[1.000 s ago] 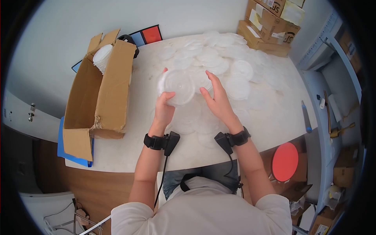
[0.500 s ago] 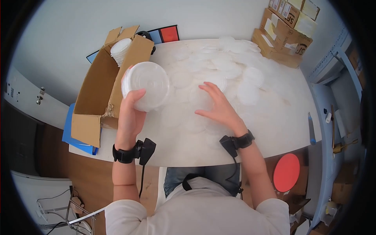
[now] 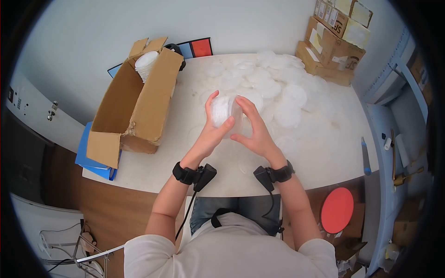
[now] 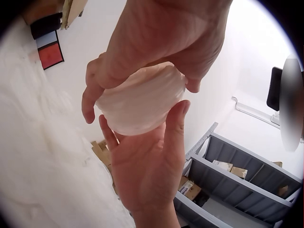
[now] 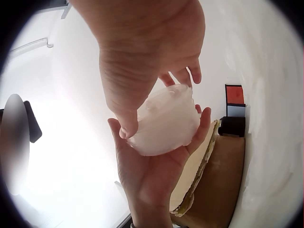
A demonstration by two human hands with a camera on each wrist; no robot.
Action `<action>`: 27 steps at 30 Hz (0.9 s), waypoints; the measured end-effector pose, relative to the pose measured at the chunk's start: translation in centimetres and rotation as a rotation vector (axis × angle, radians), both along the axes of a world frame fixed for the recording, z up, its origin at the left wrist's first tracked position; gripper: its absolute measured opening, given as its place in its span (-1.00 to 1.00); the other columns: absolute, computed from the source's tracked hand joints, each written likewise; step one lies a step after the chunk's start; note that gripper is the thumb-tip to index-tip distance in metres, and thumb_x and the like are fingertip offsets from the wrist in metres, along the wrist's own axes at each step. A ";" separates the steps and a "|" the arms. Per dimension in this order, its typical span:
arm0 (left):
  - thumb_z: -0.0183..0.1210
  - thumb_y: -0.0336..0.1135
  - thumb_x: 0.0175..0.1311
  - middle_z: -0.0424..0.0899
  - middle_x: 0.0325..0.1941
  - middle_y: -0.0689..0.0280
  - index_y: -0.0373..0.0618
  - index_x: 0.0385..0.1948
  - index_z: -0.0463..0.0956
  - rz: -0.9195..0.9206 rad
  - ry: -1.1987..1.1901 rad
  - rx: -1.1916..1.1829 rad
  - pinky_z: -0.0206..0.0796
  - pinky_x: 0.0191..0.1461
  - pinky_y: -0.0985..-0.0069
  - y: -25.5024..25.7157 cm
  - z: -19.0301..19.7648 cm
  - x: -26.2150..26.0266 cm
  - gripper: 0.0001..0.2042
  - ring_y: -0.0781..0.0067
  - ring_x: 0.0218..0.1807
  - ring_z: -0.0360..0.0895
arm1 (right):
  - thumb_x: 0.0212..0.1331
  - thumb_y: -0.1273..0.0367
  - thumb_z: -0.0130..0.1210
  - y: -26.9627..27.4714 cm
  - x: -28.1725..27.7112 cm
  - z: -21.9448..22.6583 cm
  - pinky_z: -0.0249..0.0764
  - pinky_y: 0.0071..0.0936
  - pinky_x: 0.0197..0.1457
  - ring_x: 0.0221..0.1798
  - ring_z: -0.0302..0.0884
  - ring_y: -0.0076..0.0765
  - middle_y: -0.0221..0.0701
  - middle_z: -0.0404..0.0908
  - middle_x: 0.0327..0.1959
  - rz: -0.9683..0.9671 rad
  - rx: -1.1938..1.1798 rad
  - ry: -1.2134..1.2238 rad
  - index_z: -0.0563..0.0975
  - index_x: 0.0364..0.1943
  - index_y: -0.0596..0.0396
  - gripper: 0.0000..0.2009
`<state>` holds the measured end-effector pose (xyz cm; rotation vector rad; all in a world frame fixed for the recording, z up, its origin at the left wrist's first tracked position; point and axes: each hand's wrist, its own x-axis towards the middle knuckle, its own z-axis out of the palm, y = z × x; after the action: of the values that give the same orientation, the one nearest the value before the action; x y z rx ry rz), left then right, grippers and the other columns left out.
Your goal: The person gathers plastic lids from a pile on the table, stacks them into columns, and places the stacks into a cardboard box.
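Note:
A stack of round translucent plastic lids (image 3: 221,111) is held up over the table's middle, turned on its side. My left hand (image 3: 212,136) grips the stack from the left, thumb in front and fingers behind. From the right, my right hand (image 3: 260,135) holds the stack's end, its thumb low and its fingers over the top edge. In the left wrist view the stack (image 4: 142,102) sits between both hands. Layered rims show along its side. Loose lids (image 3: 289,113) of the same kind lie spread on the table behind and to the right.
An open cardboard box (image 3: 155,99) stands at the left with another stack of lids (image 3: 146,62) in its far end. A blue folder (image 3: 85,150) lies beneath its near end. Cardboard boxes (image 3: 336,48) are piled at the back right. A blue-handled tool (image 3: 365,157) lies by the right edge.
The left hand carried the stack left toward the cardboard box, then back to the middle, turning it sideways. The right hand, apart from the stack before, now holds its right end.

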<state>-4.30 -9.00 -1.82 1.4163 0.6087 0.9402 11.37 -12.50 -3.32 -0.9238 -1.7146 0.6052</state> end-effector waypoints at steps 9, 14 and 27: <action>0.16 -0.12 0.05 0.05 0.19 0.13 0.07 0.27 -0.30 -0.021 0.035 0.072 0.02 0.23 0.31 -0.6 1.0 0.9 -0.16 0.25 0.24 0.06 | -0.21 0.28 0.30 -0.4 0.1 0.3 0.07 -0.25 0.28 0.32 -0.01 -0.06 -0.22 0.01 0.28 -0.023 0.022 -0.062 0.14 0.22 0.00 -0.20; 0.13 -0.23 0.00 0.19 0.12 0.22 -0.04 0.24 -0.09 0.078 0.248 0.048 0.08 0.19 0.44 -0.8 2.6 -0.7 -0.27 0.36 0.21 0.12 | -0.18 0.26 0.29 -0.7 -0.1 0.6 0.05 -0.26 0.30 0.33 -0.05 -0.07 -0.22 -0.04 0.30 -0.006 -0.018 -0.093 0.10 0.24 -0.01 -0.18; 0.06 -0.27 0.00 0.41 -0.20 0.14 -0.29 -0.11 0.21 0.548 0.542 -0.230 0.37 -0.13 0.32 17.6 16.0 -21.2 -0.57 0.34 -0.23 0.46 | 0.06 0.30 0.08 -0.1 1.0 -0.5 0.02 -0.27 0.31 0.32 -0.03 -0.06 -0.13 -0.03 0.28 -0.133 -0.047 -0.071 0.03 0.23 0.14 -0.33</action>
<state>-25.47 8.56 14.17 1.3159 1.5185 0.8597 12.40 -12.55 -3.86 -1.0947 -1.6928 0.5319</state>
